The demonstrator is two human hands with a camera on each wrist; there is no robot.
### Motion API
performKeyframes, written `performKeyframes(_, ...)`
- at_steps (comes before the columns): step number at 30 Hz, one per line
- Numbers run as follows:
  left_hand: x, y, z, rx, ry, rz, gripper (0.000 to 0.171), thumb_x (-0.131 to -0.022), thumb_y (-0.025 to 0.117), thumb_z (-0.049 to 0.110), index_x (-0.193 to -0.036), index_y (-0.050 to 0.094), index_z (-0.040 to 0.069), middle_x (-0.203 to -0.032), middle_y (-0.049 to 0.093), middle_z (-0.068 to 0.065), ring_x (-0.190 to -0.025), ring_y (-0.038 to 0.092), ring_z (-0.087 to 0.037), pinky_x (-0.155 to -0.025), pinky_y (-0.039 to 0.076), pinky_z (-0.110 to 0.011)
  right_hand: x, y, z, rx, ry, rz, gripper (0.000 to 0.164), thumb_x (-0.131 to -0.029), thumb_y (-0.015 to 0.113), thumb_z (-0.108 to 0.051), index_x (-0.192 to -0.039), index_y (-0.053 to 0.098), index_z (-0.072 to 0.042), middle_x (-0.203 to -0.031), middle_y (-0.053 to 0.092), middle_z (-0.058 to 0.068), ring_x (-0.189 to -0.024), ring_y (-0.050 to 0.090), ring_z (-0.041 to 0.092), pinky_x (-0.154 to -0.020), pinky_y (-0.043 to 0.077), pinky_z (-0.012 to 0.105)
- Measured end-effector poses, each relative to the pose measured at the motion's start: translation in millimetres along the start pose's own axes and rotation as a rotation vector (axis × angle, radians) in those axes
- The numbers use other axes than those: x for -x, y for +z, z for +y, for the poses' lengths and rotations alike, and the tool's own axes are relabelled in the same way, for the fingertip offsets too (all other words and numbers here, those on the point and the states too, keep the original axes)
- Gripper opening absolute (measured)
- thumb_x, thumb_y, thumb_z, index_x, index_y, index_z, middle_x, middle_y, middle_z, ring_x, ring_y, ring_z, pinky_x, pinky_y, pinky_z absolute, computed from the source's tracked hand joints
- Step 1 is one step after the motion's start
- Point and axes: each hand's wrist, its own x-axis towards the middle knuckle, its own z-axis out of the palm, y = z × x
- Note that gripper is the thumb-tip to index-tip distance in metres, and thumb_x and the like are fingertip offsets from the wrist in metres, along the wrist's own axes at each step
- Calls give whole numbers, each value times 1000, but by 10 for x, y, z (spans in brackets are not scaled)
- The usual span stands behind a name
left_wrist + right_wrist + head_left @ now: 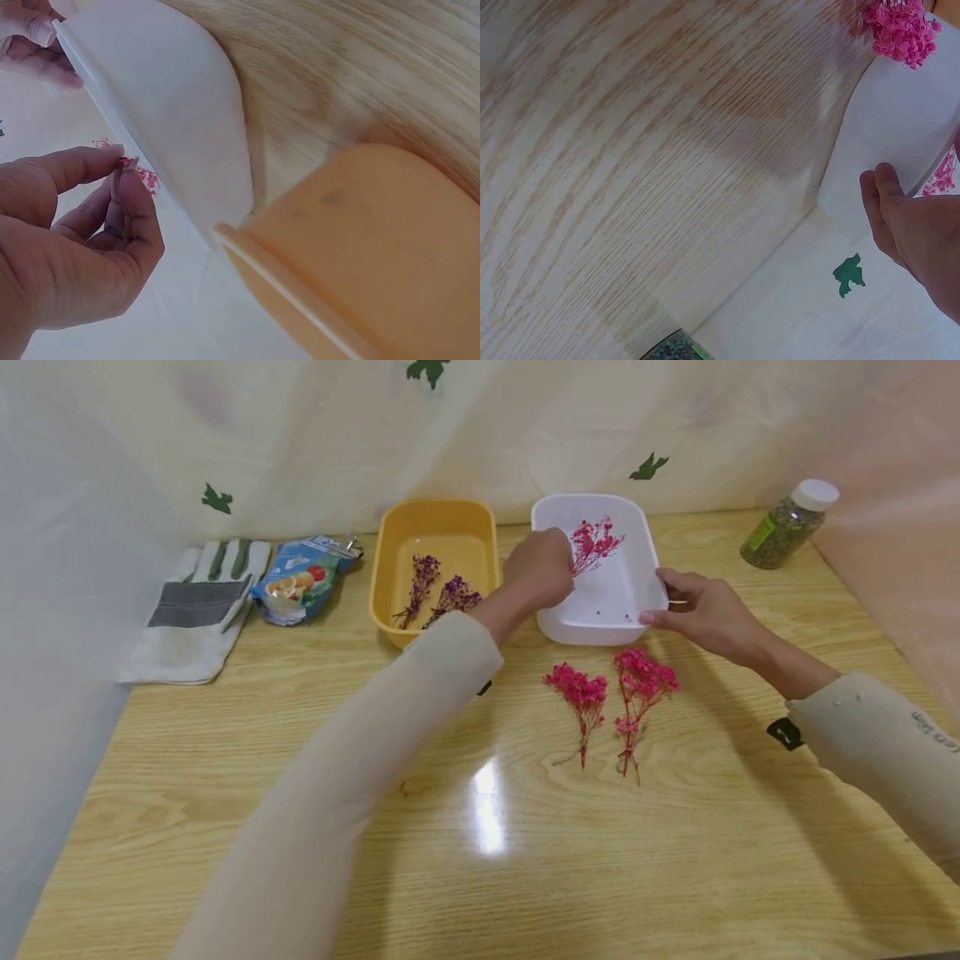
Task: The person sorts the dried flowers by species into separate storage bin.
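Observation:
My left hand [542, 568] pinches the stem of a pink dried-flower sprig [596, 540] between thumb and fingertip, its blossoms over the inside of the white tub [592, 633]. The left wrist view shows the stem end [129, 162] poking out of the pinch. On the tub's right side, my right hand [708, 614] holds the rim, thumb at the front corner. Seen from the right wrist, the fingers [885, 187] lie along the tub's outer wall. Two more pink sprigs, a left one [579, 693] and a right one [641, 685], lie on the table before the tub.
Left of the white tub stands a yellow tub [384, 602] with purple sprigs [422, 581] inside. Farther left are a blue packet [303, 578] with a clip and a white-and-grey glove [191, 618]. A white-capped jar [783, 531] stands at the back right, near the hanging sheet [480, 435].

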Motion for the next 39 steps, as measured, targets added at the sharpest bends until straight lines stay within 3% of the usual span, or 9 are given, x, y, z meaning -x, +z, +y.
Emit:
performKeyframes(4,-33,22,55,24,3,2,7,-90,49,6,-91,53,12,-86,53,-1,-78,51,-14,-56,45,-23,6,4,-11,-15,-9,4,79,-90,69,-28,-150,25,-2,-144,40,28,-121,50,46,-85,51,22)
performKeyframes(8,-31,69,63,73,20,80,1,-90,55,12,-91,55,11,-85,53,-1,-77,51,-14,-58,43,-24,13,5,-18,-17,-14,9,78,-90,69,-28,-150,26,-1,-143,40,28,-121,50,45,-80,51,16)
performKeyframes(11,18,93,50,93,59,135,9,-90,59,18,-94,61,9,-90,58,-1,-82,52,-14,-63,45,-24,18,8,-12,-17,-14,12,78,-90,69,-27,-150,26,-1,-143,41,29,-121,50,45,-80,51,15)
performKeyframes(14,115,90,37,89,105,152,23,-91,62,23,-109,67,9,-104,63,-1,-94,56,-14,-73,48,-24,18,15,-9,-21,-23,15,77,-90,69,-26,-150,27,0,-142,41,29,-121,50,46,-80,51,15)
performKeyframes(18,301,79,5,75,165,150,37,-92,65,30,-124,63,12,-119,62,0,-104,56,-13,-83,47,-25,9,22,-16,-34,-41,16,76,-90,69,-25,-149,28,0,-142,41,30,-120,50,47,-79,51,13)
performKeyframes(24,569,176,-126,106,379,141,31,-91,68,24,-118,66,10,-108,63,-4,-96,57,-15,-80,46,-24,17,23,-13,-34,-49,25,74,-91,68,-24,-149,29,1,-140,43,31,-118,51,48,-76,50,10)
performKeyframes(30,777,294,-316,49,627,48,36,-89,70,14,-123,63,8,-121,59,-6,-113,52,-20,-98,42,-26,19,14,-4,-28,-43,24,75,-90,69,-25,-149,28,0,-139,44,30,-118,52,47,-77,51,11)
performKeyframes(34,870,380,-450,-35,718,-1,42,-89,69,13,-130,58,10,-128,55,-7,-119,47,-20,-103,39,-28,26,3,4,-11,-31,25,77,-90,69,-26,-149,27,-1,-140,43,30,-119,51,47,-79,51,14)
performKeyframes(39,956,465,-582,-77,767,-10,49,-89,69,13,-136,53,8,-134,51,-9,-124,46,-22,-106,38,-29,16,2,4,-14,-32,20,78,-90,70,-26,-149,27,0,-140,43,30,-119,51,46,-79,51,13)
